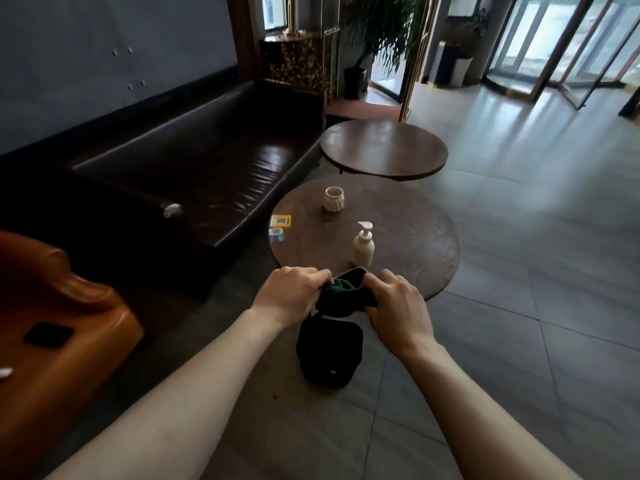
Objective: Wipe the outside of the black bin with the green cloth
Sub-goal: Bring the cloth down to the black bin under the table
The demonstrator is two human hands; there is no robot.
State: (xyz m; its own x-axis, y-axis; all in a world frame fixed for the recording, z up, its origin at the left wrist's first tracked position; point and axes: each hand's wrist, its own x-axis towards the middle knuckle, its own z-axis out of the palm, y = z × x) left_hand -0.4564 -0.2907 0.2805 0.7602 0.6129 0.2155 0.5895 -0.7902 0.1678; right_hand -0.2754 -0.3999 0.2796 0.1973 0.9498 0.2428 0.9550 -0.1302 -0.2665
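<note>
A small black bin stands on the tiled floor just in front of the near round table. Above it I hold the green cloth, bunched up between both hands. My left hand grips its left end and my right hand grips its right end. The cloth hangs a little above the bin's top and hides the bin's rim. Most of the bin's dark side faces me.
The near round table carries a white pump bottle, a ribbed white cup and small cards. A second round table stands behind. A black sofa runs along the left, an orange seat nearer.
</note>
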